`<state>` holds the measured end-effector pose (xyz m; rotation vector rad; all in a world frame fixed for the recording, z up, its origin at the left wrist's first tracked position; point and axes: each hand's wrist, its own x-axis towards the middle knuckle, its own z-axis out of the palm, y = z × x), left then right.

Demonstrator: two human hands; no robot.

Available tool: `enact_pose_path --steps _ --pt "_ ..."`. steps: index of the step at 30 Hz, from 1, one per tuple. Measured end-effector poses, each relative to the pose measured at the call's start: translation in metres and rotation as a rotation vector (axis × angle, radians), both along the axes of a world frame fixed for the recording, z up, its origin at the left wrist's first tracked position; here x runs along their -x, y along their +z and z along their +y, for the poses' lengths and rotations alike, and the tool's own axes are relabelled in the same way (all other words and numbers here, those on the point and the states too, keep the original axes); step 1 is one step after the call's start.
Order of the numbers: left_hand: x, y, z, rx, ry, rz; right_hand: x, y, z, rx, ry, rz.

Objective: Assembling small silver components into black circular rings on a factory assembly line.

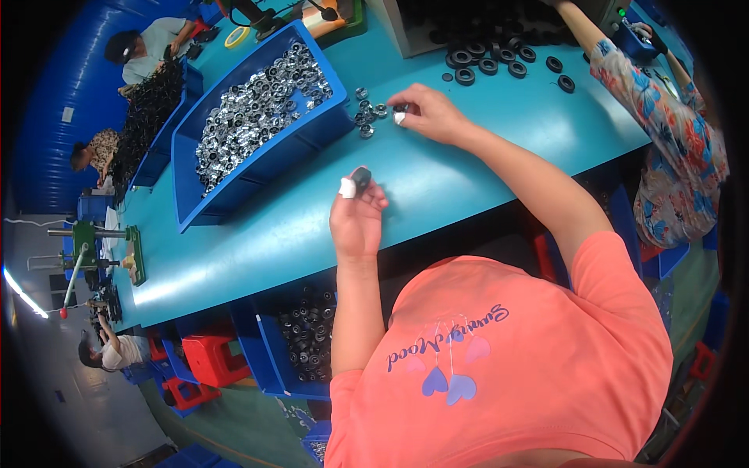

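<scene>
My left hand [357, 222] is raised over the front of the table, its fingers closed round a black ring-shaped part [362, 176]. White tape wraps its thumb. Farther right, my right hand [433, 115] reaches across the tabletop with thumb and forefinger pinched on a small metal part [401, 108], mostly hidden by the fingers. Beside those fingertips lies a little group of shiny metal parts [365, 117]. A blue bin [257, 160] heaped with similar silver parts [265, 101] stands left of it.
Black rings [488, 65] lie loose at the back, in front of an open box [406, 35]. A co-worker's patterned sleeve [624, 74] reaches in at right. A green hand press [134, 253] stands at the left end. Below the table edge sits another bin of dark parts [308, 335].
</scene>
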<state>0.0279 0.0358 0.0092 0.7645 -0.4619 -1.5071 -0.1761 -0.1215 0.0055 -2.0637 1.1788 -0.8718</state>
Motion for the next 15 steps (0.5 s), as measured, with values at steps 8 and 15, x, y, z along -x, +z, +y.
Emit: enact_pose_path --steps 8,15 --pt "0.008 -0.002 0.002 -0.039 -0.072 0.231 -0.008 0.017 0.05 -0.459 0.194 -0.434" --pt "0.008 -0.007 0.001 -0.021 -0.084 0.196 -0.01 0.02 0.067 -0.68 0.285 -0.56"
